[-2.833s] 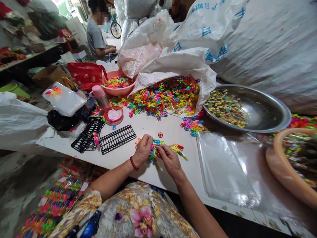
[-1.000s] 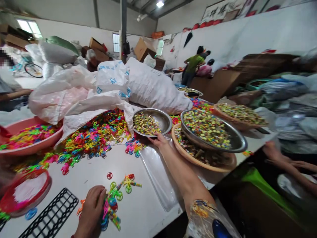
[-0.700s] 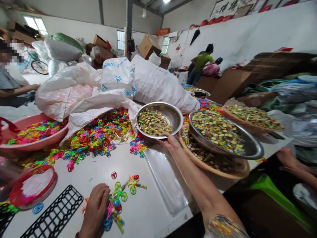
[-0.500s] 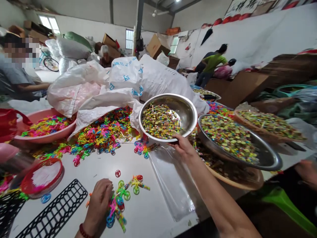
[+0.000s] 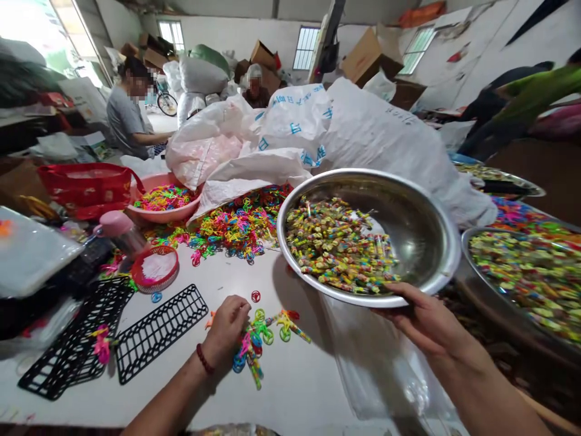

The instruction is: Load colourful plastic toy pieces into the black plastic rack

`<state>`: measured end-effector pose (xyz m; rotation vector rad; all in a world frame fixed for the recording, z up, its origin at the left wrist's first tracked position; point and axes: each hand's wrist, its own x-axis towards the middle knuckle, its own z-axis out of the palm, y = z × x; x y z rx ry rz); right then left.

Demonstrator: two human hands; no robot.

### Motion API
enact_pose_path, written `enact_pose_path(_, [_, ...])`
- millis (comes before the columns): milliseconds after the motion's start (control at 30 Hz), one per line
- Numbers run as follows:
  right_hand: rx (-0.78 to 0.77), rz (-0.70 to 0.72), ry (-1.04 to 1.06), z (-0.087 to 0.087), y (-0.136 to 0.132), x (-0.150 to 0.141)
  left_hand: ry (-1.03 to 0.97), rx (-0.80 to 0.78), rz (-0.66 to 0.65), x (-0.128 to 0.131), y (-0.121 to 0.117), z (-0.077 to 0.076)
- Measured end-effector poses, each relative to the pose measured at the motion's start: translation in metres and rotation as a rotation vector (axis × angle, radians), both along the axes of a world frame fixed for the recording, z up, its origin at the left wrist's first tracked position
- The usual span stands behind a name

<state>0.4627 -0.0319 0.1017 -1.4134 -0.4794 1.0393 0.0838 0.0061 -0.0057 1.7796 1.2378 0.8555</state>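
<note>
My right hand [image 5: 429,324] grips the near rim of a steel bowl [image 5: 408,236], thumb over the edge and fingers underneath. The bowl is tilted toward me above the table. Inside, to its left, lie many small sticks in colourful printed wrappers [image 5: 340,248]. My left hand [image 5: 227,330], with a red bead bracelet [image 5: 204,358] at the wrist, rests on the table with its fingers curled together; what is under them is hidden. Right beside it is a small heap of bright plastic wheel-shaped pieces [image 5: 259,330] and a few wrapped sticks [image 5: 255,369].
Black plastic grids [image 5: 161,333] and a red basket of white powder-like stuff [image 5: 157,269] are at left. Colourful plastic pieces [image 5: 240,224] spill from a white sack [image 5: 258,172]. Clear plastic bags [image 5: 367,369] lie under the bowl. Another full basin [image 5: 526,278] stands right. Other people sit behind.
My right hand has brought the steel bowl nearer, so it looks larger. My view has turned left. The left hand stays beside the small heap.
</note>
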Motion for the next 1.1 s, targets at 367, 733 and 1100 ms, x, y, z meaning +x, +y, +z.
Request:
enact_pose_path(367, [-0.148, 0.019, 0.013, -0.014, 0.049, -0.058, 0.311, 0.253, -0.114, 0.036, 0.070, -0.011])
enact_pose_path(733, [-0.047, -0.215, -0.459, -0.037, 0.112, -0.064, 0.487, 0.286, -0.160, 0.089, 0.163, -0.027])
enact_pose_path(1100, [0.270, -0.139, -0.642, -0.007, 0.146, -0.059, 0.647, 0.296, 0.106, 0.136, 0.181, -0.029])
